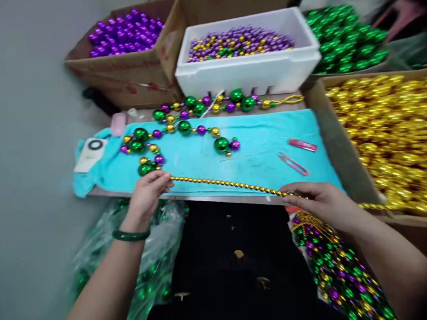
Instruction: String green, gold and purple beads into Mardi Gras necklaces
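Observation:
A strand of small gold beads is stretched between my hands over the front edge of a turquoise cloth. My left hand pinches its left end, close to a large green bead. My right hand holds the strand further right, fingers closed round it. Beyond the left hand, a string of green, purple and gold beads curves over the cloth. Pink thread snips and a pink packet lie on the cloth's right part.
Behind stand a carton of purple beads, a white foam box and green beads. At right is a box of gold beads. Finished strands hang at lower right; a plastic bag sits lower left.

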Motion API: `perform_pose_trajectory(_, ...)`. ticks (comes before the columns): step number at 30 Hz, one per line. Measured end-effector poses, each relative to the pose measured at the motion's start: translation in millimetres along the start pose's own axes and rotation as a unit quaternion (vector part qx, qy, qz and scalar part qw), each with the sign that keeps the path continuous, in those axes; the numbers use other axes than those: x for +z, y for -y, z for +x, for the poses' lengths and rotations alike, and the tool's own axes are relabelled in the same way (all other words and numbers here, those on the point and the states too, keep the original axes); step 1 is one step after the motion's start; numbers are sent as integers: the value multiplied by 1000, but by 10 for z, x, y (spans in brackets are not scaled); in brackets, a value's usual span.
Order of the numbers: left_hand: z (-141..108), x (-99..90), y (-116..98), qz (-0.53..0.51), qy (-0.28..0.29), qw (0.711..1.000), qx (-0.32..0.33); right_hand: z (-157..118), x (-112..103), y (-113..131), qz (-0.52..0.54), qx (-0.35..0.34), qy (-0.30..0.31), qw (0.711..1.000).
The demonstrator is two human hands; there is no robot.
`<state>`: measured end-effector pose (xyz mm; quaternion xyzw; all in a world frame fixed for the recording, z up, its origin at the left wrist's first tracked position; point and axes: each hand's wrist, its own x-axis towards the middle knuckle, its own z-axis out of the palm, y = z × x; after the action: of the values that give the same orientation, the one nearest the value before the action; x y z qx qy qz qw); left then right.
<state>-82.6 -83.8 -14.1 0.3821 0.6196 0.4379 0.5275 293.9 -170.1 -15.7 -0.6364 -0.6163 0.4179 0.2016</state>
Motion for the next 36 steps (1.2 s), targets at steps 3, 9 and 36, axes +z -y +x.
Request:
perform_pose_trajectory(3,-100,-214,316,56,-22,998,-14,210,382,-152,-36,7,13,999)
perform_pose_trajectory(9,-51,-327,779,150,-81,985,9,361,671,-242,-111,14,17,994)
perform_pose_trajectory(36,31,-311,925,416,-81,902,86,303,504,-366,-55,70,31,996)
